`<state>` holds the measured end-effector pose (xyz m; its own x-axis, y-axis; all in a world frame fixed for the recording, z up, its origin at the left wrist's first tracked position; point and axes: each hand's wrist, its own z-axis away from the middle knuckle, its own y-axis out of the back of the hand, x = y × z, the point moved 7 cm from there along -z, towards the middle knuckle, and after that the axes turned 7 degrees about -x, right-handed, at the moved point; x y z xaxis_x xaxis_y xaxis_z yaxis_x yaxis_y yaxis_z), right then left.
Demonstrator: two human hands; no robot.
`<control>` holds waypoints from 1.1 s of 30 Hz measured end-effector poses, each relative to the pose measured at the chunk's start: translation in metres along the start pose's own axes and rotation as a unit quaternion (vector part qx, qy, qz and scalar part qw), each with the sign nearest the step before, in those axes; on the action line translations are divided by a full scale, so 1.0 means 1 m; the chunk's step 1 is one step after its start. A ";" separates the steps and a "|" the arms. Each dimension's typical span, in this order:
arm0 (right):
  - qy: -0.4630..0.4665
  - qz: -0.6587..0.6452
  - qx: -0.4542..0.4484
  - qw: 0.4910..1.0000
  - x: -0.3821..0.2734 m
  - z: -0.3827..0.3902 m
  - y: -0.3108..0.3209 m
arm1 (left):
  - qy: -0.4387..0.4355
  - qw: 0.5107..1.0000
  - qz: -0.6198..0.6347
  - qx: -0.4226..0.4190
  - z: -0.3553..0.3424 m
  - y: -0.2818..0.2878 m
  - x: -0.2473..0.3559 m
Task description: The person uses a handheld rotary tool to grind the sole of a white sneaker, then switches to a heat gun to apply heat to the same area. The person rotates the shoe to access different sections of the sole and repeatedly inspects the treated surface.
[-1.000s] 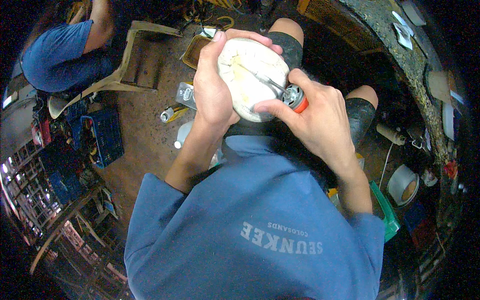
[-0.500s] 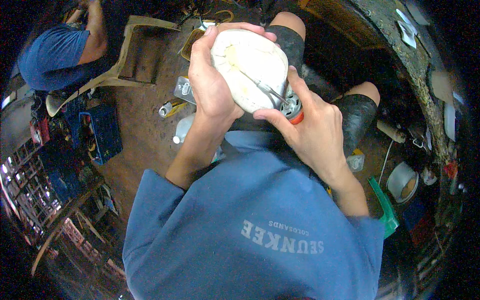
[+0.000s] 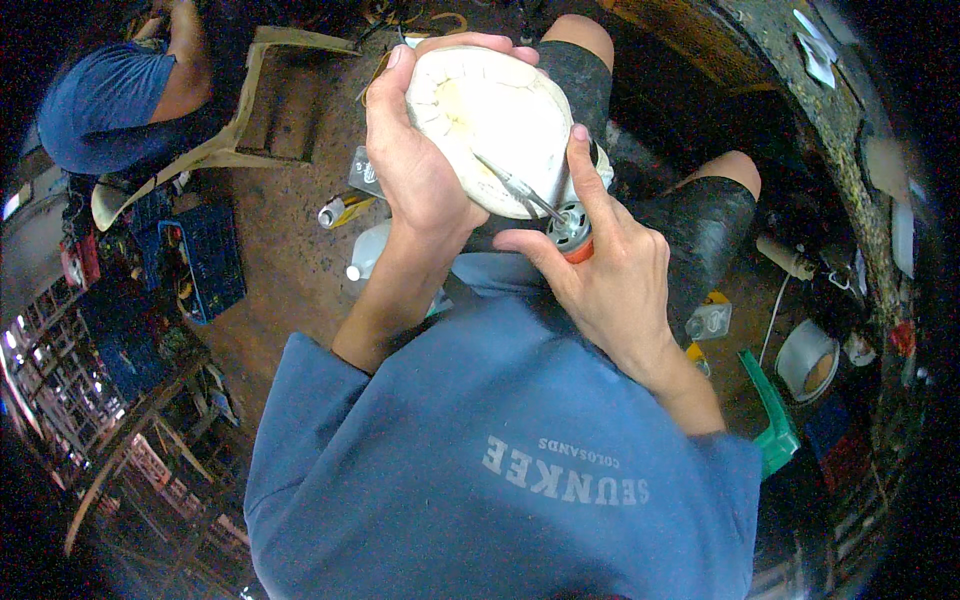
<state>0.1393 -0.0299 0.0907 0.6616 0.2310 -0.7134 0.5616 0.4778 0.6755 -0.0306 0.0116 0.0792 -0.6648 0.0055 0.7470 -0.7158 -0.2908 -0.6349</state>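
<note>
My left hand (image 3: 425,185) grips a rounded white piece (image 3: 515,110) from its left side and far edge. Folds like pleats run along that piece's upper left border, and a yellowish stain lies near them. In my right hand (image 3: 610,255) is a small hand-held rotary tool (image 3: 568,228) with a silver vented end and an orange body. Its thin metal bit (image 3: 525,188) lies against the lower part of the white piece. My right index finger reaches along the piece's right edge, while the thumb is stretched out below it. The right palm hides most of the tool.
A person in a blue shirt (image 3: 110,105) is at the upper left, beside a pale plastic chair (image 3: 240,130). Blue crates (image 3: 205,265), a white jug (image 3: 368,250) and a clear bottle (image 3: 338,212) are on the left. A green stool (image 3: 770,415) and white tub (image 3: 808,360) stand right.
The white piece has shifted slightly left and upward with my left hand. My right hand has moved a little left, and its thumb has come off the piece's edge.
</note>
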 end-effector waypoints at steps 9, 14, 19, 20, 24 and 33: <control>-0.015 -0.075 0.044 0.996 -0.013 0.003 0.003 | -0.015 0.999 -0.045 0.025 0.007 -0.007 -0.002; -0.022 -0.038 0.037 0.998 -0.017 0.000 0.008 | -0.016 0.999 -0.040 0.013 0.008 -0.006 -0.002; -0.014 -0.036 0.026 0.999 -0.016 -0.004 0.005 | -0.038 0.997 -0.062 0.004 0.008 -0.007 0.002; -0.013 -0.034 0.022 0.999 -0.015 -0.004 0.004 | -0.041 0.997 -0.064 0.001 0.008 -0.007 0.003; -0.020 -0.046 0.017 0.999 -0.013 0.000 0.002 | -0.020 0.999 -0.050 0.008 0.007 -0.005 0.002; -0.049 -0.078 0.046 0.995 -0.006 -0.001 0.001 | -0.036 0.997 -0.072 0.007 0.004 -0.005 0.001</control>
<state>0.1356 -0.0293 0.0953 0.6057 0.0740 -0.7922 0.7009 0.4215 0.5753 -0.0269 0.0092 0.0845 -0.5383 -0.0210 0.8425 -0.7992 -0.3045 -0.5182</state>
